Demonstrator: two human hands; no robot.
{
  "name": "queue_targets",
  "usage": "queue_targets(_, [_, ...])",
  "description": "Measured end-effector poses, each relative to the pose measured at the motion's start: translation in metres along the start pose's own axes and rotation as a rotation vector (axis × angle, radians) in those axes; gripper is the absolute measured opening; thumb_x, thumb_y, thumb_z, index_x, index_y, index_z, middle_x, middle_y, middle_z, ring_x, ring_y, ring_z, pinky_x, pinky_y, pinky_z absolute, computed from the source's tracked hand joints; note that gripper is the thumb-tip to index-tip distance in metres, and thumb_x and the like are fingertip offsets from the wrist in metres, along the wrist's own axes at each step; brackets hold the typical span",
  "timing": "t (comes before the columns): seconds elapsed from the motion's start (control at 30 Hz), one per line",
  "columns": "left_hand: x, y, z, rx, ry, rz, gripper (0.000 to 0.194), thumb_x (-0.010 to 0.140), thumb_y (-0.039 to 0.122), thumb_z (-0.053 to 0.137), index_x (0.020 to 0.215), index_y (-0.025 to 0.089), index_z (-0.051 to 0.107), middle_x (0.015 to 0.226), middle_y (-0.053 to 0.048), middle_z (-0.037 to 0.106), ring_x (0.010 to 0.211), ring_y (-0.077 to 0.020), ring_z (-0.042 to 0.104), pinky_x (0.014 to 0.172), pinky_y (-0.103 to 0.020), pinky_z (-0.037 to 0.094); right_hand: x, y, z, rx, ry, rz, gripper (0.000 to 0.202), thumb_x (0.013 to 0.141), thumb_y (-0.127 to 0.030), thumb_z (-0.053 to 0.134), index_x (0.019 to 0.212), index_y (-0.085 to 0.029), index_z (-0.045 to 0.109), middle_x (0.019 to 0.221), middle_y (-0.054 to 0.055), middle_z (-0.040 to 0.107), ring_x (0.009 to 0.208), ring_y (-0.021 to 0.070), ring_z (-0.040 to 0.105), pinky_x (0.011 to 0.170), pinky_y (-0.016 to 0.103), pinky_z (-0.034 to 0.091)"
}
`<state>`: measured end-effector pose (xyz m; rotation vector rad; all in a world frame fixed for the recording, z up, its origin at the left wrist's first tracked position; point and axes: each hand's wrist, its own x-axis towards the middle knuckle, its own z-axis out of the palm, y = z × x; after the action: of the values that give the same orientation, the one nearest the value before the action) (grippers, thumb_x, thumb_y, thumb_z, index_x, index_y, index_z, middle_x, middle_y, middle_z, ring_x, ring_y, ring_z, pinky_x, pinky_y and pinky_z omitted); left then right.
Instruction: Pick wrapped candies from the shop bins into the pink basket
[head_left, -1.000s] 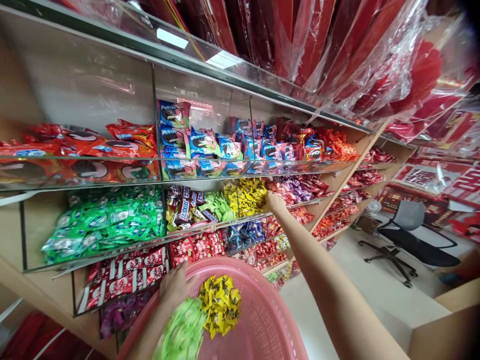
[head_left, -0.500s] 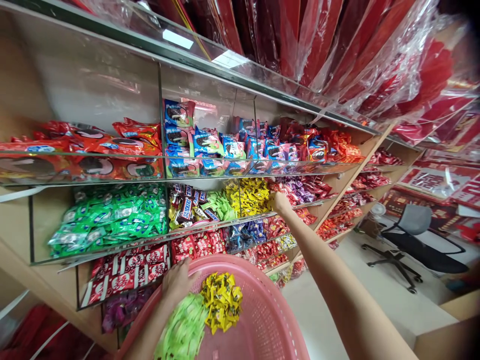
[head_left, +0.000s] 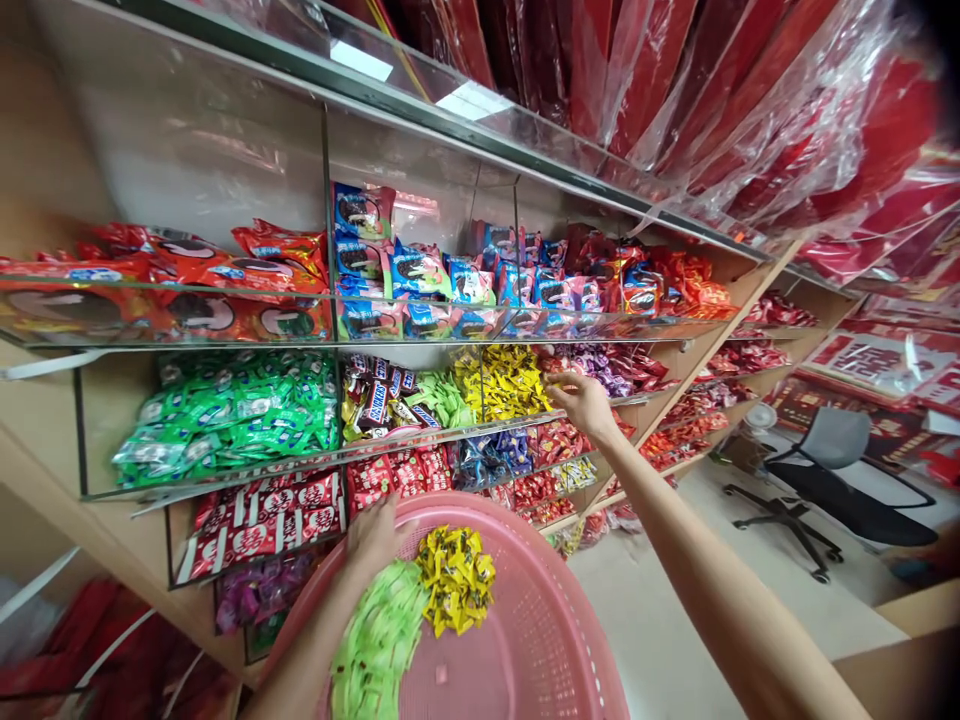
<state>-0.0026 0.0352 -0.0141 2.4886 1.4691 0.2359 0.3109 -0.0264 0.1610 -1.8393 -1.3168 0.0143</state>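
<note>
My left hand [head_left: 375, 532] grips the far-left rim of a pink plastic basket [head_left: 551, 545]; some of its fingers are hidden. Inside the basket, a heap of light green wrapped candies [head_left: 379, 640] lies against a smaller pile of yellow wrapped candies [head_left: 456, 580]. My right hand [head_left: 586, 402] reaches to the shelf, its fingers stretched out and a little apart, with nothing visible in them. Its fingertips are at the right end of the yellow candies [head_left: 514, 385] in the shelf bin, beside red and purple wrapped candies [head_left: 600, 362].
Left along the shelf are Snickers bars [head_left: 377, 400] and green packets [head_left: 240, 410]. Above sit blue snack packs [head_left: 420, 275] behind a glass front. Red packets [head_left: 255, 525] fill a lower bin. A black office chair [head_left: 840, 490] stands at the right.
My right hand has moved slightly right and its fingers have opened from a closed shape. The left hand stays on the basket rim. The view has shifted a little.
</note>
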Motion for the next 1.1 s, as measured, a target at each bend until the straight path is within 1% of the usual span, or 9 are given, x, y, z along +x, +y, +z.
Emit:
queue_targets(0.1, [0.001, 0.002, -0.002, 0.013, -0.012, 0.003, 0.055, 0.080, 0.048, 0.041, 0.122, 0.013, 0.048, 0.115, -0.012, 0.062, 0.099, -0.0247, 0.060, 0.079, -0.032, 0.045, -0.054, -0.012, 0.009, 0.209, -0.093, -0.070, 0.035, 0.078, -0.041, 0.056, 0.101, -0.015, 0.062, 0.086, 0.008, 0.068, 0.065, 0.0153, 0.062, 0.060, 0.031, 0.053])
queue_targets(0.23, [0.003, 0.005, 0.001, 0.018, -0.014, 0.019, 0.053, 0.080, 0.048, 0.042, 0.121, 0.014, 0.048, 0.113, -0.012, 0.063, 0.098, -0.0239, 0.060, 0.079, -0.032, 0.045, -0.124, -0.014, 0.056, 0.135, -0.328, -0.218, 0.022, 0.082, -0.030, 0.053, 0.099, -0.019, 0.063, 0.092, 0.006, 0.066, 0.077, 0.0151, 0.061, 0.071, 0.030, 0.050])
queue_targets(0.4, [0.005, 0.008, 0.010, 0.008, -0.017, 0.035, 0.053, 0.079, 0.050, 0.044, 0.121, 0.018, 0.048, 0.113, -0.010, 0.063, 0.097, -0.0231, 0.060, 0.078, -0.031, 0.044, -0.163, -0.003, 0.112, 0.009, -0.500, -0.300, 0.025, 0.085, -0.021, 0.048, 0.108, -0.021, 0.057, 0.104, 0.007, 0.064, 0.094, 0.0182, 0.058, 0.082, 0.032, 0.046])
queue_targets(0.53, [0.005, 0.007, 0.010, 0.019, -0.025, 0.038, 0.053, 0.079, 0.051, 0.043, 0.121, 0.019, 0.048, 0.113, -0.010, 0.063, 0.097, -0.0242, 0.061, 0.078, -0.033, 0.044, -0.170, 0.009, 0.129, -0.038, -0.521, -0.326, 0.017, 0.084, -0.019, 0.050, 0.096, -0.019, 0.060, 0.093, 0.006, 0.065, 0.092, 0.0197, 0.057, 0.083, 0.032, 0.045])
queue_targets(0.67, [0.003, 0.004, 0.007, 0.016, -0.053, 0.035, 0.052, 0.080, 0.053, 0.041, 0.118, 0.018, 0.049, 0.113, -0.011, 0.063, 0.097, -0.0243, 0.061, 0.076, -0.032, 0.044, -0.174, 0.017, 0.139, 0.038, -0.482, -0.269, 0.013, 0.083, -0.022, 0.051, 0.092, -0.018, 0.060, 0.093, 0.006, 0.061, 0.087, 0.0172, 0.056, 0.079, 0.029, 0.045])
queue_targets(0.83, [0.003, -0.001, 0.006, 0.019, -0.040, 0.045, 0.051, 0.080, 0.051, 0.041, 0.116, 0.017, 0.051, 0.111, -0.010, 0.064, 0.097, -0.0245, 0.061, 0.076, -0.032, 0.044, -0.184, 0.013, 0.146, -0.080, -0.488, -0.252, 0.015, 0.086, -0.027, 0.048, 0.091, -0.019, 0.059, 0.094, 0.006, 0.059, 0.087, 0.0172, 0.056, 0.077, 0.029, 0.045])
queue_targets(0.97, [0.003, -0.005, 0.006, -0.001, -0.041, 0.041, 0.052, 0.081, 0.051, 0.040, 0.118, 0.016, 0.049, 0.112, -0.011, 0.064, 0.097, -0.0242, 0.060, 0.077, -0.032, 0.044, -0.178, -0.003, 0.133, -0.234, -0.422, -0.324, 0.021, 0.088, -0.034, 0.043, 0.089, -0.019, 0.059, 0.094, 0.007, 0.057, 0.085, 0.0190, 0.055, 0.073, 0.031, 0.045])
queue_targets(1.03, [0.003, -0.007, 0.006, -0.006, -0.043, 0.038, 0.053, 0.081, 0.050, 0.039, 0.120, 0.015, 0.048, 0.115, -0.012, 0.063, 0.099, -0.0245, 0.060, 0.078, -0.032, 0.044, -0.160, -0.012, 0.116, -0.221, -0.302, -0.351, 0.023, 0.089, -0.034, 0.040, 0.093, -0.020, 0.059, 0.095, 0.008, 0.057, 0.085, 0.0188, 0.054, 0.073, 0.031, 0.045])
queue_targets(1.1, [0.002, -0.010, 0.005, -0.007, -0.048, 0.028, 0.054, 0.081, 0.048, 0.040, 0.122, 0.014, 0.047, 0.118, -0.013, 0.061, 0.102, -0.0246, 0.059, 0.081, -0.032, 0.044, -0.127, -0.019, 0.093, -0.190, -0.125, -0.366, 0.023, 0.089, -0.032, 0.039, 0.096, -0.020, 0.058, 0.096, 0.008, 0.057, 0.088, 0.0190, 0.053, 0.077, 0.032, 0.045])
